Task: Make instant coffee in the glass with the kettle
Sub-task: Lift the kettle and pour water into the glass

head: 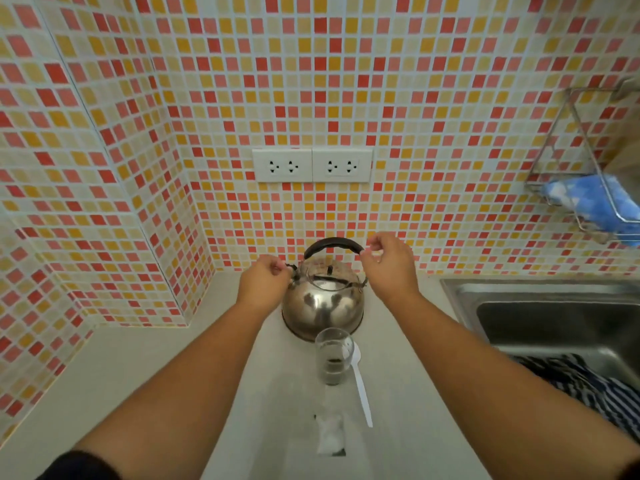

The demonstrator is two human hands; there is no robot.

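Note:
A round steel kettle [323, 303] with a black arched handle [334, 244] stands on the pale counter [145, 368] against the tiled wall. My left hand [265, 284] pinches the kettle at the left foot of its handle. My right hand [389, 263] pinches the right end of the handle; a small whitish spot shows at its fingertips. Just in front of the kettle stands a clear glass [334, 355] with dark powder at its bottom. To the right of the glass lies a white plastic spoon [360, 386]. A small clear sachet [330, 434] lies nearer to me.
A steel sink [554, 320] is set into the counter on the right, with a striped cloth [585, 382] in it. A wire rack [588, 188] holding a blue sponge hangs on the right wall. Two double sockets [313, 165] sit on the wall above the kettle.

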